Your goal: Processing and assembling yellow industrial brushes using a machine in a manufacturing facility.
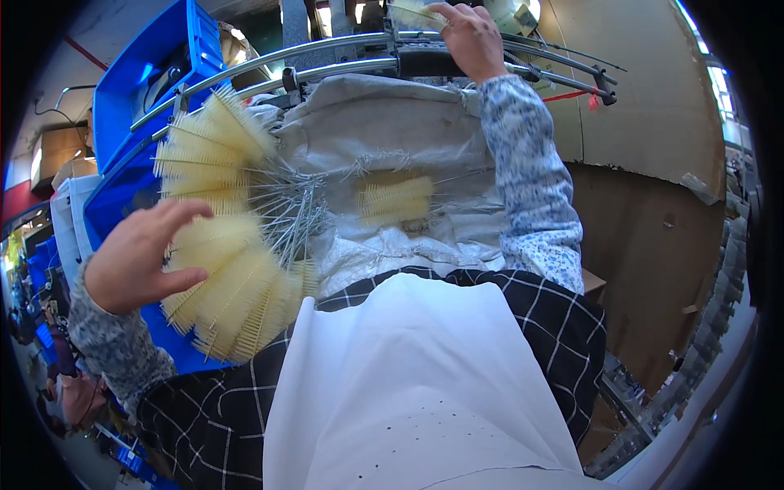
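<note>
A fan of pale yellow bristle brushes (pixel 224 278) with thin twisted-wire stems (pixel 304 214) lies at the left. Over the brush heads hovers my left hand (pixel 147 257), its thumb and fingers spread with nothing between them. My right hand (pixel 475 42) is stretched to the far metal rails, its fingers curled in a pinch at the end of another yellow brush (pixel 415 15). That brush is partly cut off by the upper edge. A single brush (pixel 398 201) lies on the whitish plastic sheeting (pixel 384 122) in front of me, its wire pointing right.
Curved metal rails (pixel 343 69) run across the far side. A blue bin (pixel 151 73) stands at the far left, with more blue plastic under the brushes. A brown board (pixel 653 269) stands at the right. A red ribbon (pixel 593 102) hangs from the right rail end. White cloth covers my lap.
</note>
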Demonstrator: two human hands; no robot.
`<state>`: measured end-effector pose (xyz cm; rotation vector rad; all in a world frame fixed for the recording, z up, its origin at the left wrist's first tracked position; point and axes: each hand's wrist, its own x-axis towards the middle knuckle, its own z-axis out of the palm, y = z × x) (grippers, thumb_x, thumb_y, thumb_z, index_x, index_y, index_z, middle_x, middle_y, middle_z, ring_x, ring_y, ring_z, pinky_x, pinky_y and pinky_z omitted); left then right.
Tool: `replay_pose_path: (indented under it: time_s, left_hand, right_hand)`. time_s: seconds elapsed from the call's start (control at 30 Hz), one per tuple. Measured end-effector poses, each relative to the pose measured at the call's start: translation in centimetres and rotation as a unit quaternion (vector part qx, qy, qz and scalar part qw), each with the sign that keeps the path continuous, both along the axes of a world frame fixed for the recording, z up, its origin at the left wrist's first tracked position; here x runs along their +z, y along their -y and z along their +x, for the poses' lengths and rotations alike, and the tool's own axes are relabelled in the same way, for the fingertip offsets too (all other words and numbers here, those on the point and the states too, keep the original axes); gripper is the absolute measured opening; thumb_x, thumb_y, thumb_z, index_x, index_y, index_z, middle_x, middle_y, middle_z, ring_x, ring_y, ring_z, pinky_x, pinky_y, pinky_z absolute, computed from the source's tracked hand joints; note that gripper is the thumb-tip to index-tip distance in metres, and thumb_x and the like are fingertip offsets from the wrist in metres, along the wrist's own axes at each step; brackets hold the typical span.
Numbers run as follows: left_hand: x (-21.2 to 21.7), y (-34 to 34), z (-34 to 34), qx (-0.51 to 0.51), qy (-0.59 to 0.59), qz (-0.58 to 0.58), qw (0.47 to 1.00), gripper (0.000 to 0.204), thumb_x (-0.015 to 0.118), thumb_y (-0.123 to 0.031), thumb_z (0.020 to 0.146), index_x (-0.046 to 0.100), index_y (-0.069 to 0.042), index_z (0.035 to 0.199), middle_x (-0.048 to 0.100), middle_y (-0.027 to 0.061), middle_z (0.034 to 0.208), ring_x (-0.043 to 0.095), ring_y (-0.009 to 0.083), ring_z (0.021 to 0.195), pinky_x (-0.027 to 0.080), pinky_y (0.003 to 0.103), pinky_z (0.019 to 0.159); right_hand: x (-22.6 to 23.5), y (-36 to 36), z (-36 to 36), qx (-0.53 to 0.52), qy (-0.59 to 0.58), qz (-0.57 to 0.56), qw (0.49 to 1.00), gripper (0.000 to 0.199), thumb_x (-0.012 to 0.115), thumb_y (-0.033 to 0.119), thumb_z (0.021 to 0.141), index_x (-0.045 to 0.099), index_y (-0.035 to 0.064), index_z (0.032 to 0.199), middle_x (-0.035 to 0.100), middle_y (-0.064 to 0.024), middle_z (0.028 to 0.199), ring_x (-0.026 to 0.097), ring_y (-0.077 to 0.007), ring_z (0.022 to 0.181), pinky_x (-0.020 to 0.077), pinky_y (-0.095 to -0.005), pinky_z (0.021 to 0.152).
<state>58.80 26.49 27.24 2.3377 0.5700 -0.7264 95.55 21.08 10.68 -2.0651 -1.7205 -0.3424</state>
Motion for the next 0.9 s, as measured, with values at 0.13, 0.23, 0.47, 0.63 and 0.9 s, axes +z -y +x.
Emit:
replay_pose_path:
  time_s: [0.13,0.23,0.47,0.63,0.9]
  left_hand:
    - [-2.9,0.5,-0.5,-0.001,0.098,0.021,0.995,0.04,0.058,-0.013,0.063,0.044,-0.008,0.1,0.049,0.0127,0.085,0.049,0.0296,0.075,0.04,0.031,0.069]
    - [-3.0,0.2,-0.8,0.006,0.115,0.017,0.993,0.031,0.056,-0.01,0.062,0.046,-0.006,0.091,0.049,0.012,0.078,0.049,0.0284,0.07,0.04,0.031,0.064]
    - [-3.1,-0.8,-1.0,0.074,0.115,-0.016,0.991,0.021,0.053,-0.004,0.056,0.045,-0.003,0.075,0.045,0.0079,0.065,0.045,0.0171,0.055,0.037,0.025,0.048]
    - [-2.5,-1.6,-2.2,0.156,0.254,-0.027,0.954,0.024,0.048,-0.001,0.052,0.045,-0.002,0.076,0.039,0.0025,0.064,0.039,0.0099,0.056,0.032,0.02,0.051]
    - [-0.6,-3.7,-4.7,0.293,0.526,-0.038,0.797,0.032,0.054,-0.018,0.063,0.035,-0.004,0.084,0.037,0.0046,0.077,0.037,0.0123,0.07,0.032,0.024,0.065]
  right_hand:
    - [-1.1,-0.6,1.7,-0.044,-0.012,-0.009,0.999,0.013,0.049,0.018,0.074,0.059,0.0167,0.083,0.053,-0.0069,0.078,0.046,-0.0253,0.078,0.0372,-0.0345,0.07]
    - [-1.7,-1.7,2.0,-0.033,-0.035,-0.01,0.999,0.014,0.048,0.019,0.075,0.059,0.017,0.083,0.054,-0.0071,0.079,0.047,-0.0255,0.078,0.0371,-0.0348,0.07]
    - [-3.2,-2.6,3.2,0.027,0.001,-0.028,0.999,0.017,0.046,0.022,0.076,0.059,0.0166,0.085,0.055,-0.0072,0.08,0.047,-0.0252,0.077,0.0365,-0.0335,0.071]
    - [-1.4,-2.9,2.5,-0.062,0.024,-0.091,0.994,0.019,0.044,0.026,0.078,0.058,0.0216,0.089,0.054,-0.0039,0.085,0.043,-0.0234,0.087,0.0335,-0.0359,0.075]
    - [-3.2,-3.6,4.7,-0.014,0.034,-0.083,0.996,0.035,0.05,0.027,0.074,0.048,0.0239,0.108,0.048,-0.0045,0.1,0.037,-0.0224,0.1,0.0272,-0.0399,0.082]
